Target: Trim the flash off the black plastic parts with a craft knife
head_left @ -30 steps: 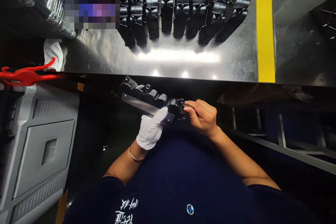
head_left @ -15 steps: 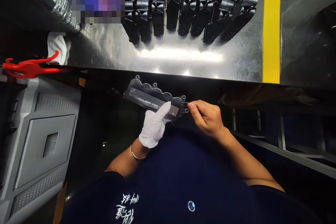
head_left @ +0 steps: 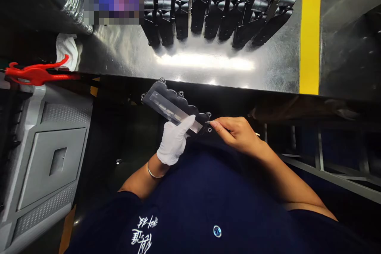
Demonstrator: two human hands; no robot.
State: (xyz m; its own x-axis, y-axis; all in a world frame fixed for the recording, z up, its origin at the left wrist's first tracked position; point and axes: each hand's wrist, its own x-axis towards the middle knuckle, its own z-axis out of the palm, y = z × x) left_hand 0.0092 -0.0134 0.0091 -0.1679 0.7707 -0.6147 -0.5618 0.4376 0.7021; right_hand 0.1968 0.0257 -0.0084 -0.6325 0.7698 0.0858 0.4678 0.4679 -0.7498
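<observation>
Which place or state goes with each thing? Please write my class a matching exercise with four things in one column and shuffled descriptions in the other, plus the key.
Column one:
1. Cloth
2. Left hand
3. Yellow strip
4. Right hand

Column two:
A. gloved, holding a black part
B. bare, pinching a thin item
C. partly behind a red tool
D. running across the bench

Pairs: 1-C, 2-A, 3-D, 4-B

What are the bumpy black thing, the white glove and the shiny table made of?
Bumpy black thing: probably hard plastic, smooth, slightly shiny, with molded-looking curves; painted metal is possible.
White glove: likely cloth, matte, with no gleam.
Shiny table: looks metal, maybe steel: gray, scuffed, reflecting light.
</observation>
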